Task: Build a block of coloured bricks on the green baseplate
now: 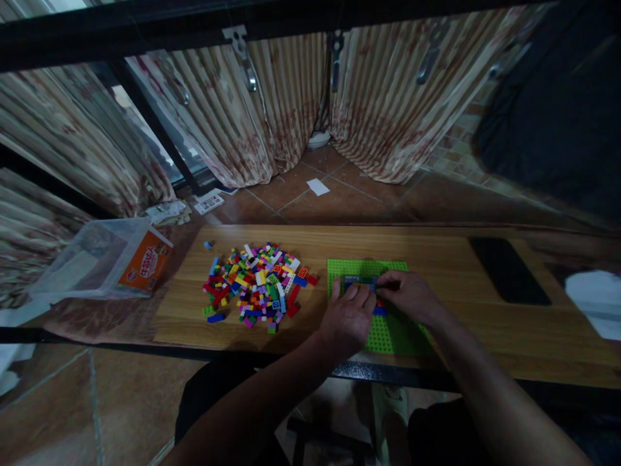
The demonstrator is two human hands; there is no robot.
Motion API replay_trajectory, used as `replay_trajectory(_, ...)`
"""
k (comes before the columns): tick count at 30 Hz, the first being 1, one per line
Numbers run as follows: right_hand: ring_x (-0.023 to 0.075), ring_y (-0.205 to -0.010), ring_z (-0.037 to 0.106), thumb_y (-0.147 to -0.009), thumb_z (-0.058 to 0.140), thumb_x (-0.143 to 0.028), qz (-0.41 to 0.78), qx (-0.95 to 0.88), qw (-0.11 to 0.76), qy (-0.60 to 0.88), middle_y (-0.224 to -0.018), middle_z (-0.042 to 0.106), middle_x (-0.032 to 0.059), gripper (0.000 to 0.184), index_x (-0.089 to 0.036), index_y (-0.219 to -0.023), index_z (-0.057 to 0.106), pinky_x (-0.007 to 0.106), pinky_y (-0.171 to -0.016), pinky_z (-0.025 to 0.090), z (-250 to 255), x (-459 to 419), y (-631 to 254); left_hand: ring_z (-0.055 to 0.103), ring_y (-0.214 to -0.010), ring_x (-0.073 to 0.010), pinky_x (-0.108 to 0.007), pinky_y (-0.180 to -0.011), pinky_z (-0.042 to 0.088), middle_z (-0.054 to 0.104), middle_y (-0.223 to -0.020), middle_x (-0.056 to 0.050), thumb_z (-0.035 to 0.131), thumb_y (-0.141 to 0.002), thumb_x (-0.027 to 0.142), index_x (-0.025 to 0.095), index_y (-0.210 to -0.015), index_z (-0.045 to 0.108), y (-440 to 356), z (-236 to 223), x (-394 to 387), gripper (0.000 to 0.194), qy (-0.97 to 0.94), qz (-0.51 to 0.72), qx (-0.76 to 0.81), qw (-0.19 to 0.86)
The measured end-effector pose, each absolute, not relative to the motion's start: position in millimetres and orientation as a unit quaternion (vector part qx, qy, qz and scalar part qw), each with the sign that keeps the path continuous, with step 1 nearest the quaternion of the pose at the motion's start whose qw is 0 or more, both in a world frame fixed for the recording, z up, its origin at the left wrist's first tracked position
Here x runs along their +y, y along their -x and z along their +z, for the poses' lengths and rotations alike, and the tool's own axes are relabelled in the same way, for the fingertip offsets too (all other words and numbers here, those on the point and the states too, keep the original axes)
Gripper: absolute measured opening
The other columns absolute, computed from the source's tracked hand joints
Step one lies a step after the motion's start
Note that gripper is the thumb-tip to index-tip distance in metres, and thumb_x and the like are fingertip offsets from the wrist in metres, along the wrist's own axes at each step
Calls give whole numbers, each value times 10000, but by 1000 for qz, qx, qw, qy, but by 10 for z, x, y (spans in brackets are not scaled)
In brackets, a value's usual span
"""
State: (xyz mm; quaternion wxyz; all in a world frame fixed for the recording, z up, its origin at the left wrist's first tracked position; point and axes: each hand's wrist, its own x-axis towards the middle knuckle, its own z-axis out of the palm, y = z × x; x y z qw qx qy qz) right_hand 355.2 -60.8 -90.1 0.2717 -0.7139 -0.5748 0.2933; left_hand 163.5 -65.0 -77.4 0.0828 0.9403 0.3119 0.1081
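Observation:
A green studded baseplate (388, 336) lies on the wooden board (436, 259). Blue bricks (359, 282) stand in a low row on its upper part, with a red and a blue brick partly hidden between my hands. My left hand (348, 315) rests on the plate's left side, fingers bent and pressing on the row. My right hand (411, 296) comes in from the right, its fingers pinched at the row's right end. What the fingertips hold is hidden. A heap of several loose coloured bricks (257, 283) lies left of the plate.
A clear plastic tub (92, 259) with an orange label lies tipped at the far left. A black phone (508, 269) rests on the board at the right. One blue brick (208, 244) sits apart. Curtains and tiled floor lie beyond.

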Motion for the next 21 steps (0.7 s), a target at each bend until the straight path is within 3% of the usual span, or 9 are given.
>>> replay_trajectory(7,179,-676,652,-643,639,-247,318,-558,271,717,-731,725,15,139,-213,-767,694,313,-676,497,-885,-603,-3550,487,-1159,-240,-570,-1125,238,567,-1267,-101,347,-957,259,137,-1245,508,-1629,-758,-629,351,-938,109,313,97)
replay_trajectory(11,188,-665,647,-662,669,-346,334,-559,266,711,-705,718,22,164,-211,-747,705,317,-650,486,-864,-549,-3619,488,-1175,-231,-559,-1134,235,579,-1261,-90,378,-951,260,157,-1249,510,-1586,-774,-611,341,-940,116,305,100)
replay_trajectory(15,191,-635,637,-692,667,-443,308,-560,258,724,-683,716,30,235,-215,-731,709,312,-592,465,-829,-499,-3610,471,-1215,-234,-567,-1124,256,575,-1277,-86,380,-951,236,175,-1223,535,-1537,-814,-630,318,-939,131,305,92)
replay_trajectory(21,182,-608,624,-678,680,-423,274,-549,233,754,-663,699,25,205,-218,-683,679,307,-571,451,-824,-480,-3502,471,-1234,-248,-552,-1104,299,563,-1317,-112,366,-958,247,155,-1287,516,-1556,-875,-700,373,-936,136,317,68)
